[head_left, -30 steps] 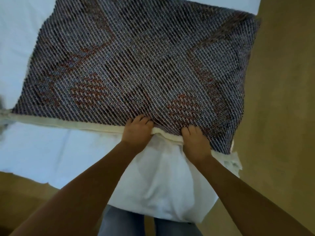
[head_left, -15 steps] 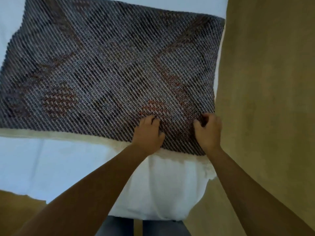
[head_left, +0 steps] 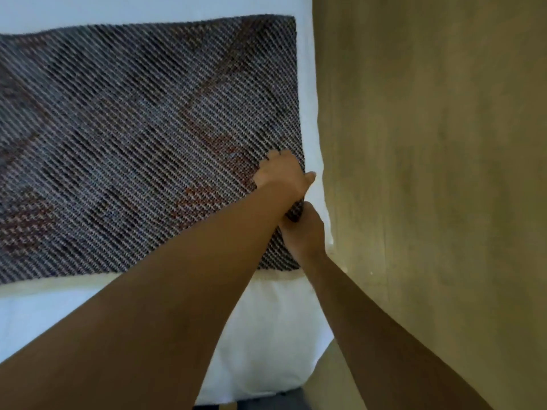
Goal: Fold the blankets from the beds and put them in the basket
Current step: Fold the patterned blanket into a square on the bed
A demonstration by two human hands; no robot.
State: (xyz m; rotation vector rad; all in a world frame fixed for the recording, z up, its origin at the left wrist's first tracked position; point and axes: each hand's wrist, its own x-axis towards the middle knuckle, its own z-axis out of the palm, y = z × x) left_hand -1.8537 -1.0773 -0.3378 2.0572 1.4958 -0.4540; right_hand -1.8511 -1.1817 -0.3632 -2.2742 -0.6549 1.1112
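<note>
Gripping the right-hand edge of a dark woven blanket (head_left: 142,143), a person leans over a white-sheeted bed (head_left: 266,335) in the single head-camera view. The blanket lies spread flat on the bed, its right edge just inside the mattress side that borders the tan floor (head_left: 429,173). The left hand (head_left: 282,176) sits on the blanket near that edge, fingers curled down into the weave; whether its grip is fully closed cannot be told. The right hand (head_left: 302,229), just nearer the camera along the same edge, is closed on a bunched bit of the cloth. The blanket looks soft, limp and fairly light, likely to sag and slide out of line unless taken by its corners or along one straight edge. No basket is visible.
</note>
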